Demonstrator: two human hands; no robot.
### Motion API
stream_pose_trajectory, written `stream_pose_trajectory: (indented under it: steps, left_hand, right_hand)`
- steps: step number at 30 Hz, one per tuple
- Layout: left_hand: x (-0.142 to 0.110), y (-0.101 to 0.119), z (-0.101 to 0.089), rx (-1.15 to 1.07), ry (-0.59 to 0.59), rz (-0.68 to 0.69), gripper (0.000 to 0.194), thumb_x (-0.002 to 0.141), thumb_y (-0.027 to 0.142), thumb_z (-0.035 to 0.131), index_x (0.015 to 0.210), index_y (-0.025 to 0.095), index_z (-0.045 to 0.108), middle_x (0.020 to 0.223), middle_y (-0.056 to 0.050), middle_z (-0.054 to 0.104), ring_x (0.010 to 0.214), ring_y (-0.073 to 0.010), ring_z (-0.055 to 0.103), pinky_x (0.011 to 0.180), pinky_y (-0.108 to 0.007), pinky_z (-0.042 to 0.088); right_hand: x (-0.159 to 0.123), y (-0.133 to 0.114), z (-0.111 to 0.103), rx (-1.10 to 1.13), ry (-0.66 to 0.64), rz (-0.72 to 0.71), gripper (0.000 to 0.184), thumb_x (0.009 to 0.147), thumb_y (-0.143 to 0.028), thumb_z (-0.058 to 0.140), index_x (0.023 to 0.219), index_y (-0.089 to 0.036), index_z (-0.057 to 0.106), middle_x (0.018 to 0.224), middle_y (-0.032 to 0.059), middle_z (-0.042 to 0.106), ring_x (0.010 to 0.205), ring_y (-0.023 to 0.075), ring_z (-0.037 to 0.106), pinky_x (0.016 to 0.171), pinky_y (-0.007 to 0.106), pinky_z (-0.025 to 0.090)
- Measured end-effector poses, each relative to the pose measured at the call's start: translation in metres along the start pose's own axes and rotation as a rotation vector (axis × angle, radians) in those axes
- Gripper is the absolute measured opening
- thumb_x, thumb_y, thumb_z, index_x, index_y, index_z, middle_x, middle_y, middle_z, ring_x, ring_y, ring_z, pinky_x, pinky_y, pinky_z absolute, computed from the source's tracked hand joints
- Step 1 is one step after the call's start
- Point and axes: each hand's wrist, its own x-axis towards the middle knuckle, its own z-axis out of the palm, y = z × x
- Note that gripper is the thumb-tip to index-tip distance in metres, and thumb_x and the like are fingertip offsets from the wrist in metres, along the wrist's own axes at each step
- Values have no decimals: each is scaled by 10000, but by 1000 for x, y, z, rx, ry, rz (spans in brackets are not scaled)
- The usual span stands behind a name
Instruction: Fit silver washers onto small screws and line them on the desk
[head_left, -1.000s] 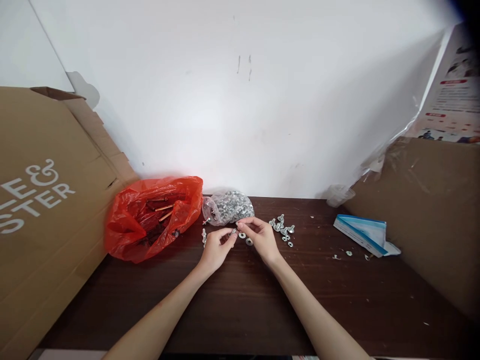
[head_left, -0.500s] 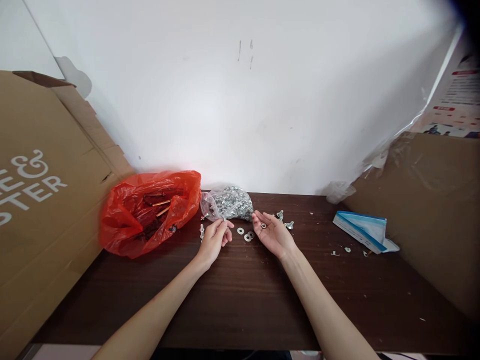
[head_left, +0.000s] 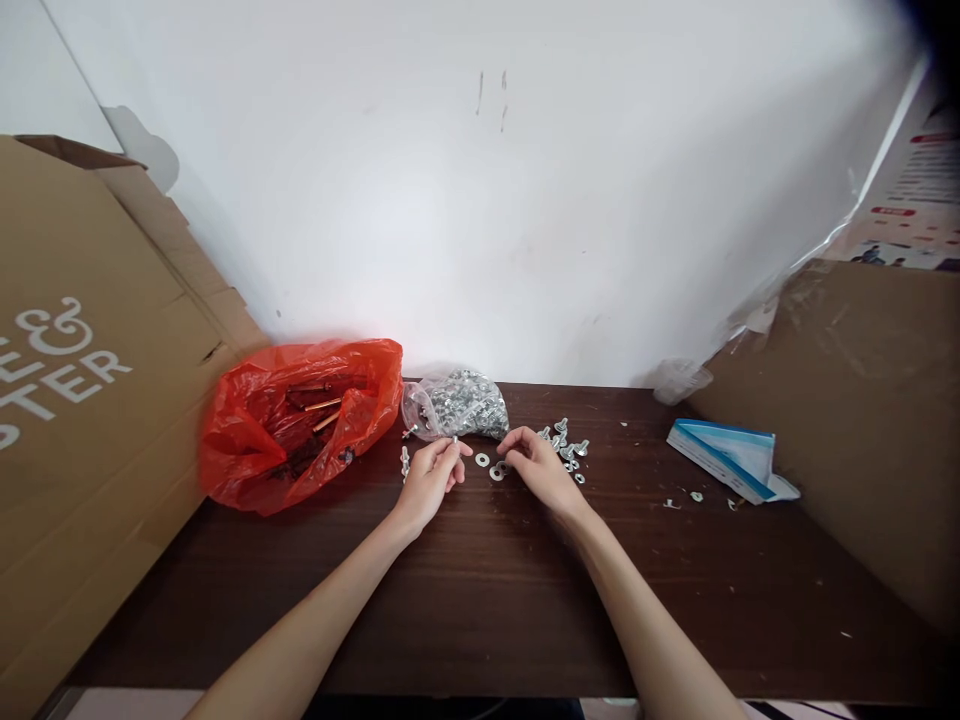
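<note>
My left hand [head_left: 433, 480] pinches a small metal bolt [head_left: 454, 440] between thumb and fingertips, its end sticking up. Palm down and curled, my right hand [head_left: 541, 468] has its fingertips just over flat metal washers [head_left: 496, 474]; whatever sits inside its fingers is hidden. Another washer [head_left: 482, 460] lies between the hands. Beyond my right hand are several bolts [head_left: 577, 449] and small nuts [head_left: 579, 479]. Behind both hands rests a clear plastic bag [head_left: 469, 402] full of small metal hardware. Several bolts [head_left: 405, 462] stand in a row left of my left hand.
At the left, an open red plastic bag [head_left: 247, 440] holds dark and copper-coloured pieces beside a cardboard box [head_left: 97, 450]. A blue-and-white packet [head_left: 724, 460] and small scraps [head_left: 697, 497] lie at the right. Another cardboard surface [head_left: 862, 420] bounds the dark wooden table [head_left: 465, 620].
My right hand has turned from palm up, with a small ring-shaped piece on its fingers, to palm down by the washers. Bolts and nuts behind it now show. My left hand barely moved.
</note>
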Motion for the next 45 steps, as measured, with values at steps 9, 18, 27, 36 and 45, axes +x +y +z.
stream_pose_trajectory:
  steps: [9,18,27,36,45]
  left_hand:
    - [-1,-3,0,188,-67,68,375,840,437,486,888,111,665,531,25,445,519,-98,408,517,-223,308]
    - [-4,-1,1,398,-152,133,363,839,421,471,703,121,625,535,23,456,519,-96,391,507,-222,276]
    - [-3,-1,0,345,-140,114,373,838,435,448,597,153,491,525,21,448,514,-100,405,506,-227,300]
    - [-2,1,1,320,-117,123,313,827,363,479,646,128,581,535,25,464,522,-96,384,518,-228,287]
    - [0,-3,1,295,-91,149,267,822,316,505,862,102,660,634,-9,578,558,-111,442,542,-230,337]
  right_hand:
    - [-2,-5,3,671,-140,188,215,602,-141,691,769,-182,562,917,60,718,917,186,674,953,377,466]
    - [-12,-11,28,386,-148,-186,158,824,-254,571,976,-214,556,1139,71,657,1105,192,600,997,401,453]
    - [-22,-18,32,128,-159,-352,244,888,-197,411,1082,-235,554,1237,53,609,1182,183,545,1013,385,430]
    - [-21,-19,23,-94,-120,-384,260,879,-167,417,1109,-247,508,1092,40,694,1060,194,629,882,366,506]
    - [-20,-19,17,-196,-143,-468,322,903,-174,423,1207,-266,478,1088,24,695,1041,180,638,875,338,507]
